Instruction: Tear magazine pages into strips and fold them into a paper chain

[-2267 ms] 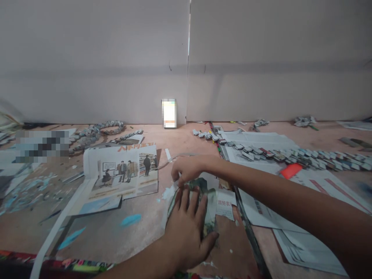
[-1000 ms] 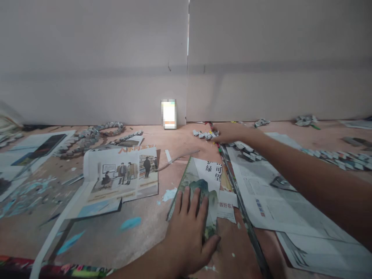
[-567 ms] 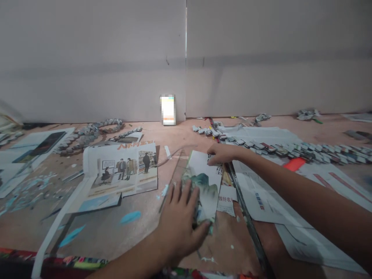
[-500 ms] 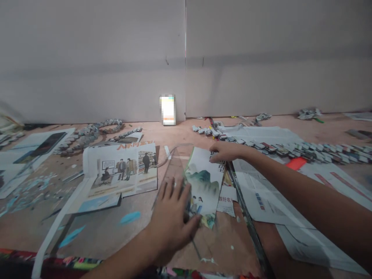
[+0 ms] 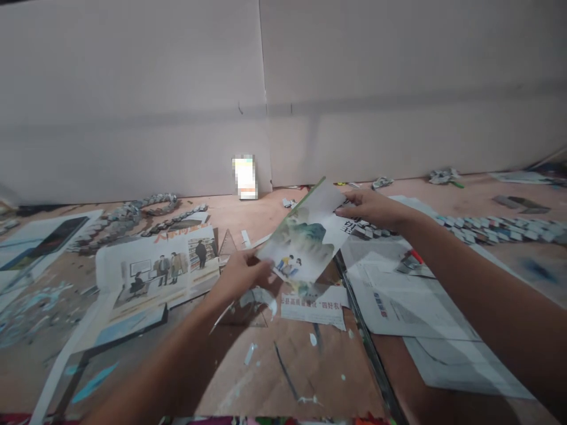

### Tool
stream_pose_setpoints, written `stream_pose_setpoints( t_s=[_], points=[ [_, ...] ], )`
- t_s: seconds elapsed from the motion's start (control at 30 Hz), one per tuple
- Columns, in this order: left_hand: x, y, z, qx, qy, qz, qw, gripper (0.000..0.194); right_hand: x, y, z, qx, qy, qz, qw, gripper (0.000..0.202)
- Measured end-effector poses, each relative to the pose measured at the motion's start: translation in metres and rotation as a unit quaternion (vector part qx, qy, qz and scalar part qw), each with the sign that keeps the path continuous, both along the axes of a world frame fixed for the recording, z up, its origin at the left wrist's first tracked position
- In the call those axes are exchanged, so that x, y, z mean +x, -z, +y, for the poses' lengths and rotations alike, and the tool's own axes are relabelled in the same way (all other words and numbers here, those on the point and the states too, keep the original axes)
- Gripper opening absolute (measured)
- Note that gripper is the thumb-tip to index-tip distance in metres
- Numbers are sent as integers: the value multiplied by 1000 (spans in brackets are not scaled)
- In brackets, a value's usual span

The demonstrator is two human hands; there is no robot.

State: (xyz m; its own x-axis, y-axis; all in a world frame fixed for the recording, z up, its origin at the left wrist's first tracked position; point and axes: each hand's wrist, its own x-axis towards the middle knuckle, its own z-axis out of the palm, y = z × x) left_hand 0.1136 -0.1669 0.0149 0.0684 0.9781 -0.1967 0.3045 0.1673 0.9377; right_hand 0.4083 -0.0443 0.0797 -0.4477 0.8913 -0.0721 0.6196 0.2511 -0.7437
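A printed sheet of paper [image 5: 308, 233] with green mountains and small figures is lifted off the table, tilted between my hands. Its upper right edge is pinched between the thumb and fingers of my right hand [image 5: 370, 208]. My left hand [image 5: 245, 270] grips the lower left corner, its fingertips partly hidden and slightly blurred. Just below lies a torn paper strip [image 5: 313, 307] with red characters. A clear triangle ruler [image 5: 243, 316] rests on the table under my left hand, partly covered by it.
An illustrated magazine page [image 5: 159, 271] lies at left. Folded-paper chains [image 5: 505, 229] stretch along the right, with another chain [image 5: 119, 221] at back left. White sheets [image 5: 407, 301] lie under my right arm. A bright, blurred-out phone-like object [image 5: 245, 177] leans against the wall.
The printed sheet has come up off the table and turned. My left hand has gone from lying flat with fingers spread to gripping its corner. The red-lettered strip is more exposed.
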Motion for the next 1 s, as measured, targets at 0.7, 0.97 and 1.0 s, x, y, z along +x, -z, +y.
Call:
stream_pose_setpoints(
  t_s=[0.7, 0.97, 1.0],
  points=[
    [11, -119, 29, 202, 166, 206, 943, 28, -70, -40, -47, 14, -138, 114, 984, 25],
    [9, -105, 44, 166, 196, 272, 927, 29, -74, -17, -27, -32, -143, 123, 981, 18],
    [8, -105, 47, 160, 206, 276, 925, 29, -75, -15, -25, -38, -139, 124, 982, 17]
  ],
)
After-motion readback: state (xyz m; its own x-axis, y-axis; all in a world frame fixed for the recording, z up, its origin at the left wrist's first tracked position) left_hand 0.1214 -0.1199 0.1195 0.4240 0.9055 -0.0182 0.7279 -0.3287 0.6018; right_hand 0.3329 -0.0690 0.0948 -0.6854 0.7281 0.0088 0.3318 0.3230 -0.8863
